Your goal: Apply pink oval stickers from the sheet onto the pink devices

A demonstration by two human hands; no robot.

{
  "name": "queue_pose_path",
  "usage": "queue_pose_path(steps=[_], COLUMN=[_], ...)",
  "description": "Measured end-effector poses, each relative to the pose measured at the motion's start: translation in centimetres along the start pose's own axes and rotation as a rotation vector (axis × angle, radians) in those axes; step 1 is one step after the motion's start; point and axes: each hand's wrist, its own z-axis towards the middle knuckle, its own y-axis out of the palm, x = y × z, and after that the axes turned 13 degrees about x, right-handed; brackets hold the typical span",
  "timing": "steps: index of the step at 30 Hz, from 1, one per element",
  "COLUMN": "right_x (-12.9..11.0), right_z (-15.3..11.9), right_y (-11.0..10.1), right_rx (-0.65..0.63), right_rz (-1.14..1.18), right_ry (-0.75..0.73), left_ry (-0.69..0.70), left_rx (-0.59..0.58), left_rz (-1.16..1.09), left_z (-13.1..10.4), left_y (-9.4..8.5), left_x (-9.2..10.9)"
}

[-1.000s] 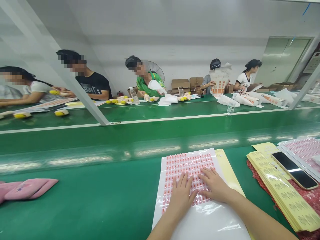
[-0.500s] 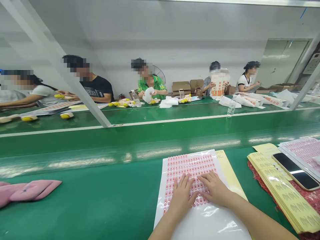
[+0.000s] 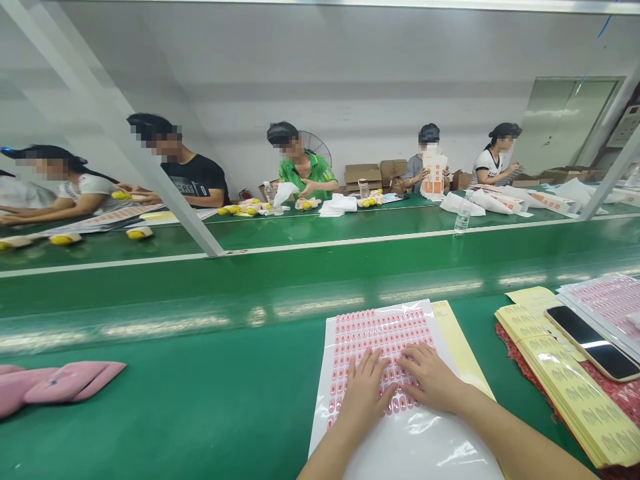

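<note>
A glossy white sheet [image 3: 425,443] with rows of small pink-red oval stickers lies flat on the green table before me. My left hand [image 3: 364,387] rests palm down on the stickers, fingers spread. Beside it, my right hand [image 3: 431,379] lies open on the same rows, its fingertips pointing towards the left hand. Neither hand grips anything. From under the sheet's right edge sticks out a yellow backing sheet [image 3: 463,340].
At the right are a stack of yellow label sheets [image 3: 565,380], a phone [image 3: 593,341] and more sticker sheets [image 3: 607,300]. A pink cloth bow [image 3: 65,383] lies at far left. Across the conveyor [image 3: 300,267], several people sit working; a bottle [image 3: 463,217] stands there.
My hands stay almost in place on the sticker sheet. Across the belt, the person in green has moved a white piece left and down.
</note>
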Motion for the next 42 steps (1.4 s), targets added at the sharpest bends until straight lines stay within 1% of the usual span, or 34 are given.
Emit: queue_pose_path(steps=[5, 10, 17, 22, 31, 34, 37, 40, 42], right_x=[0.1, 0.0, 0.0, 0.0, 0.2, 0.2, 0.2, 0.3, 0.3], right_z=[-0.1, -0.1, -0.2, -0.2, -0.2, -0.2, -0.1, -0.1, -0.2], right_y=[0.1, 0.2, 0.3, 0.3, 0.6, 0.5, 0.4, 0.3, 0.4], right_rx=[0.026, 0.045, 0.054, 0.072, 0.086, 0.084, 0.101, 0.117, 0.105], right_rz=[0.005, 0.011, 0.027, 0.031, -0.016, -0.026, -0.027, -0.009, -0.023], right_ry=[-0.004, -0.009, -0.044, -0.073, -0.136, -0.137, -0.108, -0.035, 0.004], left_ry=[0.013, 0.099, 0.210, 0.208, 0.208, 0.184, 0.151, 0.137, 0.130], left_rx=[0.016, 0.045, 0.098, 0.116, 0.177, 0.209, 0.230, 0.241, 0.248], left_rz=[-0.022, -0.109, -0.290, -0.377, -0.311, -0.270, -0.239, -0.229, -0.224], left_z=[0.0, 0.0, 0.1, 0.2, 0.2, 0.3, 0.3, 0.4, 0.4], left_y=[0.0, -0.1, -0.8, -0.8, -0.7, -0.8, -0.9, -0.8, -0.7], left_x=[-0.1, 0.0, 0.8, 1.1, 0.7, 0.7, 0.7, 0.6, 0.5])
